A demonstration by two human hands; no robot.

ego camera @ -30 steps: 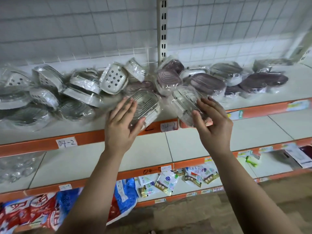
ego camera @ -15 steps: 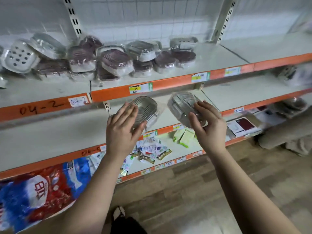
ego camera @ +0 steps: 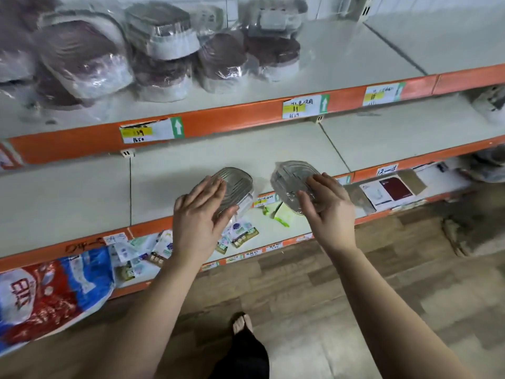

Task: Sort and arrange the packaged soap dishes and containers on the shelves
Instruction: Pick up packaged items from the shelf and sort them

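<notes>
Head view — our left hand [ego camera: 199,216] pinches the left soap dish [ego camera: 235,184], our right hand [ego camera: 329,212] grips the right soap dish [ego camera: 289,178] — both at the middle shelf's [ego camera: 82,192] near edge.

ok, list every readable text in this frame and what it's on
"1650": left price tag, upper rail.
"1629": middle price tag, upper rail.
"13-18": right handwritten tag, middle rail.
"04-5": left handwritten tag, middle rail; last digit unsure.
Unreadable: right price tag, red bag print, bottom rail tags.
</notes>
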